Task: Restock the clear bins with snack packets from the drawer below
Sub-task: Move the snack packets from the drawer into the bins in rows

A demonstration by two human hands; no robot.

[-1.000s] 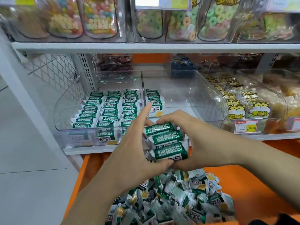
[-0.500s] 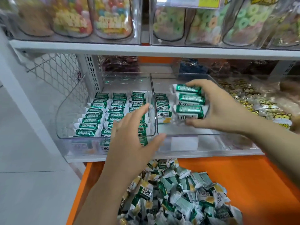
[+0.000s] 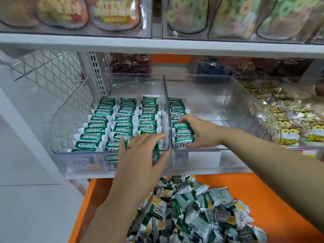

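Right hand (image 3: 201, 132) grips green packets (image 3: 183, 135) inside the right clear bin (image 3: 245, 109); left hand (image 3: 140, 155) spreads wide before the left bin (image 3: 59, 120).

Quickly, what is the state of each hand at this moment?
Left hand: open, fingers spread, holding nothing.
Right hand: closed on a stack of green packets inside the right bin.

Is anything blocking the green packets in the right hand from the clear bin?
Nothing visible. The right hand holds the green packets inside the right bin, beside the divider, in front of the row there.
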